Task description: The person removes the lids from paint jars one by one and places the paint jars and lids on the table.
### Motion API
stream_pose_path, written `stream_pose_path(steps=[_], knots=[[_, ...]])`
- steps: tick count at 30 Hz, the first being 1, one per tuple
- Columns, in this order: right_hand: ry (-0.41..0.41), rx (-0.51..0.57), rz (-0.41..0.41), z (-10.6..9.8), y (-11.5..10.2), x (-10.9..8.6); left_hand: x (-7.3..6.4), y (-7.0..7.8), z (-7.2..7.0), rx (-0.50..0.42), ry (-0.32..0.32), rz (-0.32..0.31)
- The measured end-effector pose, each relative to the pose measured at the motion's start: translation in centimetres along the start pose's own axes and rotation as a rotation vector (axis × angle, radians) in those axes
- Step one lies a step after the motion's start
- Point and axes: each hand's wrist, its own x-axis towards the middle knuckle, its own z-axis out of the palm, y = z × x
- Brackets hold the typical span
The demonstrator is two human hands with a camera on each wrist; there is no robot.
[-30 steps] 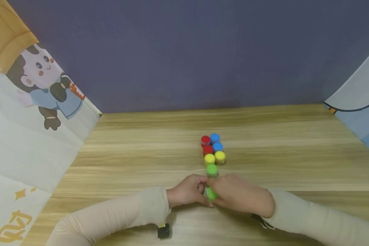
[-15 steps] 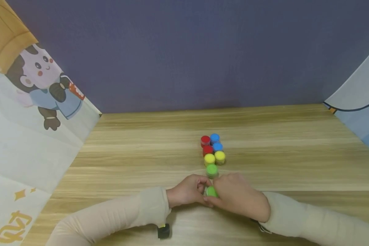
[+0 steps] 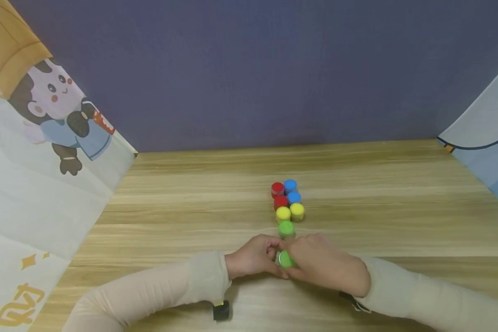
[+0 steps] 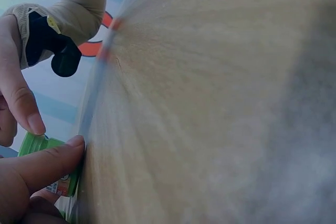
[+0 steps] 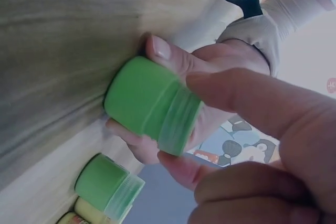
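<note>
A small green jar (image 5: 142, 93) stands on the table near its front. My left hand (image 3: 253, 256) holds its body low down between thumb and fingers, as the right wrist view shows. From the other side my right hand (image 3: 325, 263) pinches the ribbed lid (image 5: 179, 121) with thumb and index finger, the other fingers curled in. In the left wrist view, the left thumb (image 4: 52, 163) lies across the jar's side, over part of its label. Just behind it is a second green jar (image 3: 287, 228), lid on.
Beyond the green jars stand two yellow jars (image 3: 297, 211), two red jars (image 3: 277, 189) and two blue jars (image 3: 290, 185), close together in rows. A dark wall panel (image 3: 249, 74) bounds the back of the wooden table (image 3: 182, 203); printed cloth (image 3: 37, 184) hangs at the left.
Over the second, my right hand turned at the lid, its thumb coming nearer and its wrist shifting left, then swung back. My left hand and the jar stayed in place.
</note>
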Motion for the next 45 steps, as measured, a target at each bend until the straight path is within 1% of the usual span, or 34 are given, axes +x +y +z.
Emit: stream_pose_path(steps=[4, 11, 13, 18, 22, 29, 32, 35, 39, 42, 45], knots=[[-0.012, 0.026, -0.017, -0.3, 0.1, 0.0, 0.1, -0.2, 0.0, 0.003, -0.004, 0.009], [-0.047, 0.095, 0.007, -0.8, 0.3, 0.0, 0.1, -0.1, 0.0, -0.024, -0.012, 0.008], [-0.057, 0.098, 0.021, -0.9, 0.4, 0.0, 0.0, 0.0, 0.0, -0.025, -0.014, 0.008], [-0.072, 0.062, 0.045, -1.2, 0.5, -0.1, -0.1, 0.0, -0.1, -0.019, -0.023, 0.005], [-0.060, 0.064, 0.044, -1.4, 0.9, -0.2, -0.2, 0.0, -0.3, -0.035, -0.022, -0.005], [-0.008, 0.054, 0.027, -1.6, 1.6, -0.5, -0.5, 0.0, -0.5, -0.068, -0.002, -0.026], [0.014, 0.069, 0.028, -1.7, 2.0, -0.5, -0.7, 0.1, -0.8, -0.075, 0.012, -0.029], [0.028, 0.105, 0.031, -1.8, 2.3, -0.5, -0.9, 0.1, -1.2, -0.076, 0.035, -0.029], [0.011, 0.127, 0.076, -2.0, 2.8, -0.5, -1.1, 0.0, -1.9, -0.066, 0.049, -0.041], [0.003, 0.107, 0.110, -2.1, 3.2, -0.4, -1.1, 0.1, -2.3, -0.045, 0.061, -0.049], [0.006, 0.069, 0.122, -2.2, 3.7, -0.3, -1.0, 0.3, -2.6, -0.028, 0.074, -0.047]])
